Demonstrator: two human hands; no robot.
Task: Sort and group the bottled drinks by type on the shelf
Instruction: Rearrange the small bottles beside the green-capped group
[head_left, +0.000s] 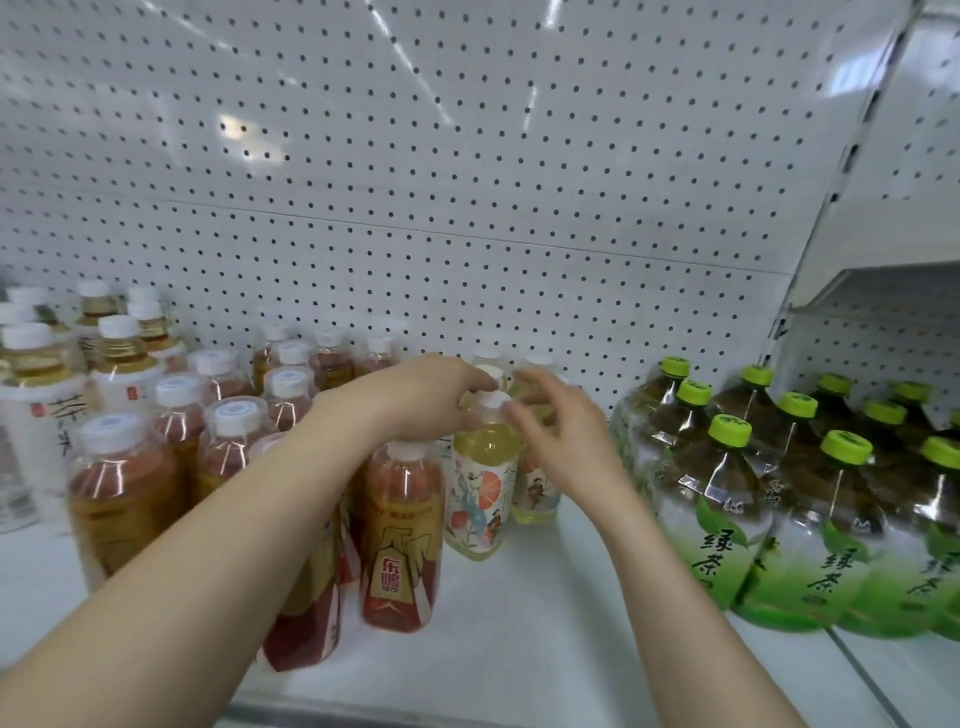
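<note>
Left hand (431, 397) curled around the neck of the front yellow bottle (483, 478), standing on the shelf (545, 623) beside the red bottles (402, 535); right hand (563, 431) spread, fingers loose, apparently touching nothing. A sideways nudge could have toppled the tightly packed neighbours.

Bottled drinks stood in groups along the shelf (519, 613), backed by a pegboard panel (467, 182). At far left stood a cluster of tall tea bottles (36, 374); to their right, rows of amber drink bottles (228, 431) ran from the panel to the shelf's front edge. Just right of those, near the middle, stood the illustrated-label bottles (483, 488), one behind another. Well apart, at right, large green tea bottles (727, 499) filled several rows. The left hand (431, 395) and right hand (566, 441) met over the middle bottles' caps.
</note>
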